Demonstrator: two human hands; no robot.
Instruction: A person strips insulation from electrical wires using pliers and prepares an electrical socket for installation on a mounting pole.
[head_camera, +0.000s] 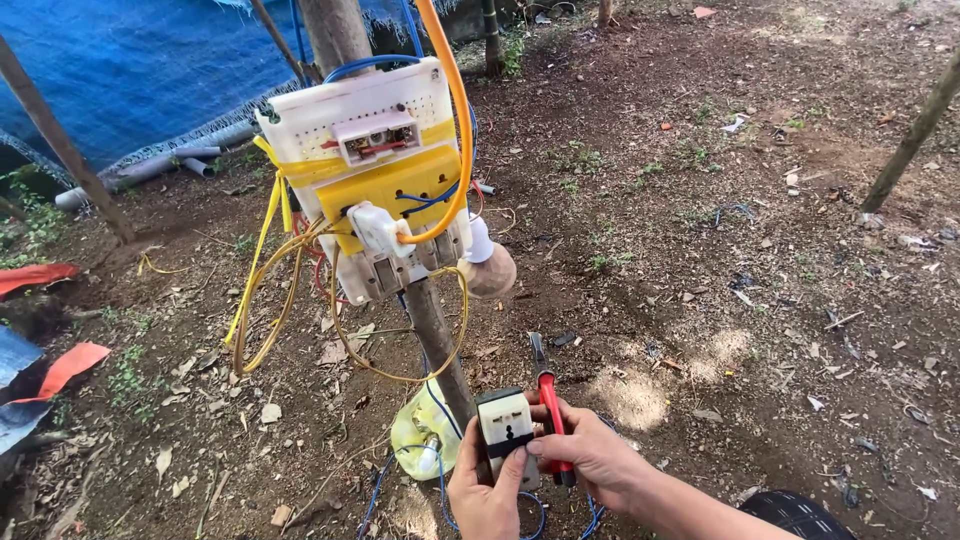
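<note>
Low at the foot of the wooden post (440, 340), the left hand (487, 495) grips a white socket block (506, 425) from below, thumb up its front. The right hand (590, 455) pinches red-handled pliers (548, 405) against the block's right side. Above, a white-and-yellow switchboard (375, 170) hangs on the post with 1 orange cable (455, 110) looping down.

Left hand (487, 492) and right hand (590, 455) close together low in view, fingers curled in grips, thumbs forward.
</note>
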